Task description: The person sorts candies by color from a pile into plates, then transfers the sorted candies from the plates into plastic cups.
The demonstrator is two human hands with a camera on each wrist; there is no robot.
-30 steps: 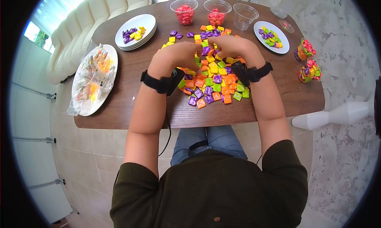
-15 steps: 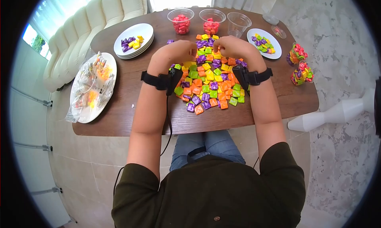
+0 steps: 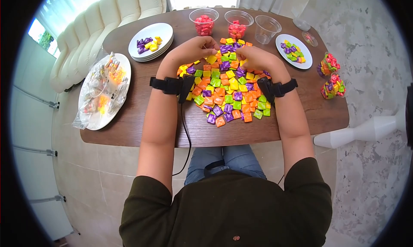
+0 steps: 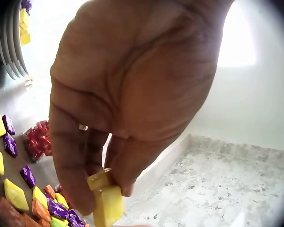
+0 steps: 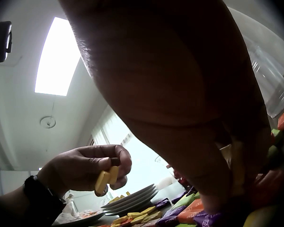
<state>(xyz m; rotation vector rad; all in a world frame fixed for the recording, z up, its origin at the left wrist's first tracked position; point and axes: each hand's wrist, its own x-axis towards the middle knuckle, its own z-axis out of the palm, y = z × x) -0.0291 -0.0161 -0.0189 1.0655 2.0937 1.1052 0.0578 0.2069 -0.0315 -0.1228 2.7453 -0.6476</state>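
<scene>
My left hand (image 3: 193,50) is raised over the left far part of a pile of wrapped square candies (image 3: 228,88). Its thumb and fingers pinch two yellow candies (image 4: 108,205), one against the other. My right hand (image 3: 258,59) reaches down at the far right of the pile, its fingertips among the candies and mostly in shadow in the right wrist view. A yellowish strip (image 5: 237,163), like a candy's edge, shows between its thumb and fingers. Purple, orange, green and yellow pieces lie mixed below both hands.
Stacked white plates (image 3: 167,47) with purple and yellow candies stand left. A plate (image 3: 308,65) of mixed candies is right, near two filled cups (image 3: 333,87). Tubs of red candies (image 3: 204,25) and a clear cup (image 3: 266,30) stand behind. A bagged platter (image 3: 86,122) lies far left.
My left hand has risen and turned, bringing yellow candies into sight at its fingertips. The right hand's fingers have lowered toward the pile. The head view has shifted slightly.
</scene>
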